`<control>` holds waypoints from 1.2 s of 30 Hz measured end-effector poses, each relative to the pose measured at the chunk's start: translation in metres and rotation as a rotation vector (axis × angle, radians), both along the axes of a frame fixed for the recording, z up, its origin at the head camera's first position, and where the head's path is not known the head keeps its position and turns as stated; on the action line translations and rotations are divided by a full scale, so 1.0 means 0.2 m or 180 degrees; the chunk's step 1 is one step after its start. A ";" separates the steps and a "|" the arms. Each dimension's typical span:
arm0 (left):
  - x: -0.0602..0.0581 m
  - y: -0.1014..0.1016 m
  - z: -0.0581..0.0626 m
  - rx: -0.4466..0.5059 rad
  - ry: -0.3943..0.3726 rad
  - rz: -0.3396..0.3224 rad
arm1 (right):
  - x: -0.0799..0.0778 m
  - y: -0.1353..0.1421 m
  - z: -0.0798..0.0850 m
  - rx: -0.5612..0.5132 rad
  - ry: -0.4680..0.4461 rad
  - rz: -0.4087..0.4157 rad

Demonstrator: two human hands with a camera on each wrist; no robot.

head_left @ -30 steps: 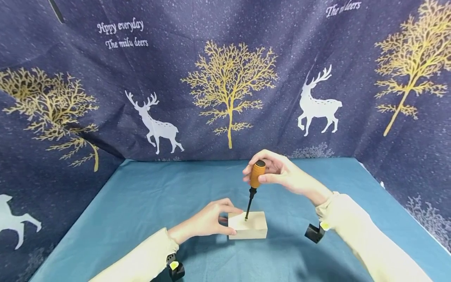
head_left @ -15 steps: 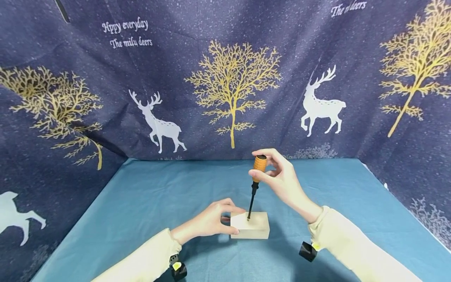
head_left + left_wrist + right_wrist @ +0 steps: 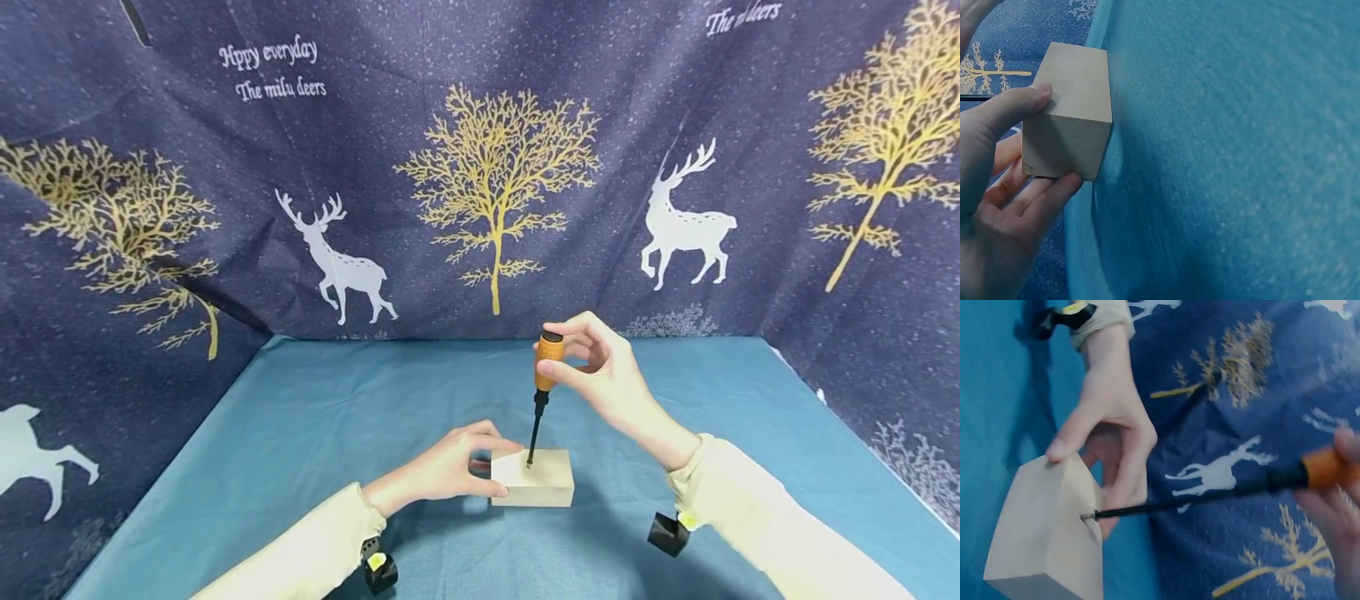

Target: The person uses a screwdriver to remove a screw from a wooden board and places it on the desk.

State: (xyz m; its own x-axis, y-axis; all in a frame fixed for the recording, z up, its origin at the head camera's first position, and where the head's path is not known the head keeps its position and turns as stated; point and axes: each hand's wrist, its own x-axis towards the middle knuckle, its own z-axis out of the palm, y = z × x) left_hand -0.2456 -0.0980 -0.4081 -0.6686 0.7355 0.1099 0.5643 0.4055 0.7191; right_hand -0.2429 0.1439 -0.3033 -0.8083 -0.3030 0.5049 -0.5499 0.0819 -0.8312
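A pale wooden block (image 3: 543, 483) lies on the blue cloth. My left hand (image 3: 448, 467) grips its left end, thumb on the near side and fingers on the far side; the left wrist view shows the thumb (image 3: 1019, 107) pressed on the wood. A screwdriver with an orange handle (image 3: 550, 362) and black shaft (image 3: 1210, 498) stands nearly upright over the block. Its tip meets a small screw (image 3: 1088, 517) in the top face. My right hand (image 3: 603, 371) holds the handle between thumb and fingers. How deep the screw sits is hidden.
Blue cloth (image 3: 360, 400) covers the table around the block. Behind it hangs a dark blue curtain (image 3: 450, 50) printed with deer and golden trees. Black wrist cameras (image 3: 667, 534) are strapped below both sleeves.
My right hand has shifted its hold on the screwdriver handle, the fingers and wrist turning around it. The left hand and block keep their place relative to each other.
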 end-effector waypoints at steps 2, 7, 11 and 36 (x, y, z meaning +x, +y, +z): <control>0.00 0.00 0.00 0.0009 -0.0025 -0.0017 | -0.02 0.03 0.00 -0.0040 -0.0022 0.0472; 0.00 0.00 0.01 0.0022 -0.0053 -0.0032 | -0.07 0.07 0.01 -0.0056 -0.0005 0.1286; -0.01 0.00 0.00 0.0018 -0.0023 -0.0023 | -0.06 0.06 0.01 0.0099 0.0156 0.1042; 0.01 -0.01 0.00 0.0058 -0.0099 -0.0005 | 0.04 0.01 0.03 0.0571 0.0243 -0.0687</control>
